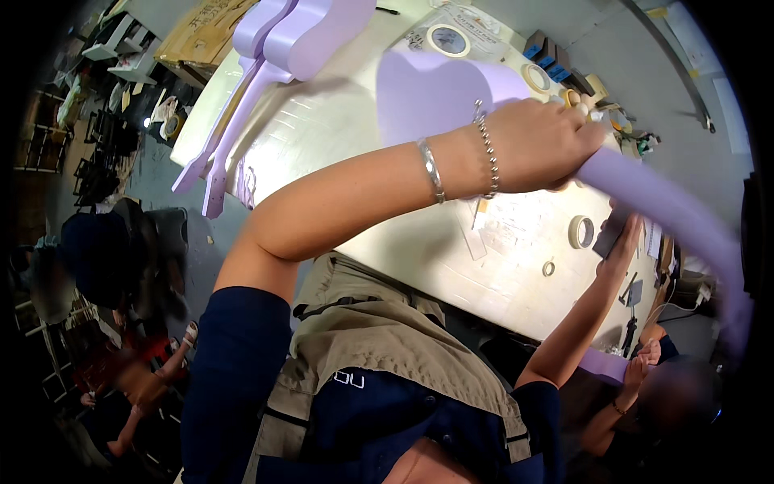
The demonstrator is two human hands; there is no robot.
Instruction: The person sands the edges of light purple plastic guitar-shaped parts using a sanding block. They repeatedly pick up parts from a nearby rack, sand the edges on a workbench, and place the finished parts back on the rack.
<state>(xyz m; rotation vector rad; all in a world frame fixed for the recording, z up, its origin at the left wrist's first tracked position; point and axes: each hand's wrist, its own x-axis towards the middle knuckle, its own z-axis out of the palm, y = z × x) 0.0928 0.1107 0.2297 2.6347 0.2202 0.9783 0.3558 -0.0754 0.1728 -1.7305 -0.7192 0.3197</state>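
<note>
- Lilac guitar (pixel 423 97): its body sits over the tabletop (pixel 419 252), its blurred neck (pixel 661 196) sweeping out to my right.
- My left hand (pixel 556 145) curls closed around the neck near the body, its fingertips partly hidden.
- My right hand (pixel 619 246) closes on a dark grey block (pixel 610 229) near a tape roll (pixel 573 233); whether the block touches the guitar, I cannot tell.
- Good handling, I judge, means a firm grip, the block held level and the neck's far end clear of my co-worker (pixel 677 403).

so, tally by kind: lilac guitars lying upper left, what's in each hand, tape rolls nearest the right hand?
Lilac guitars, upper left: 2
Lilac guitar, left hand: 1
Gray block, right hand: 1
Tape rolls nearest right hand: 2
Total: 6
</note>
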